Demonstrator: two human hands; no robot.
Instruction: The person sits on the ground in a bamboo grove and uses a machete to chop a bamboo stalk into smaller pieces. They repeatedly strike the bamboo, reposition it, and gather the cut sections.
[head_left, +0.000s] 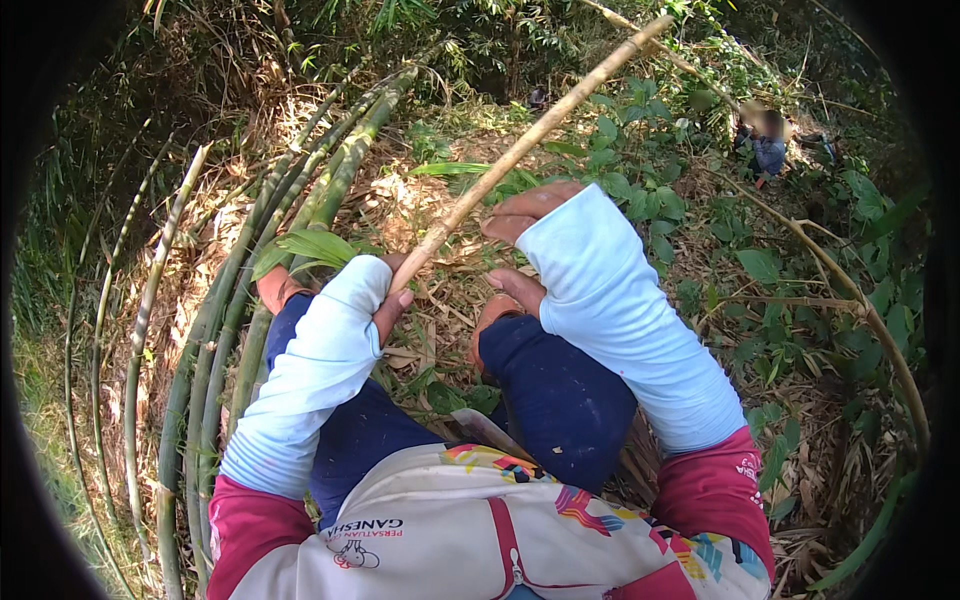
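Note:
A long, pale tan bamboo stick (540, 130) slants up and to the right from my left hand (393, 305), whose fingers are wrapped round its near end. Just right of the stick is my right hand (530, 207), with thumb and fingers apart and nothing between them. Light blue sleeves (620, 300) cover both wrists and much of the hands. Below my hands are my bent knees in dark blue trousers (560, 400). Between them lies a flat grey piece (485, 428), perhaps a blade, partly hidden by my jacket.
Several green bamboo stems (345, 170) arch along the left. A bent brown branch (850, 290) curves at the right over leafy green plants (640, 140). Dry leaves (400, 220) litter the ground. Another person (768, 155) is at the far right, among the plants.

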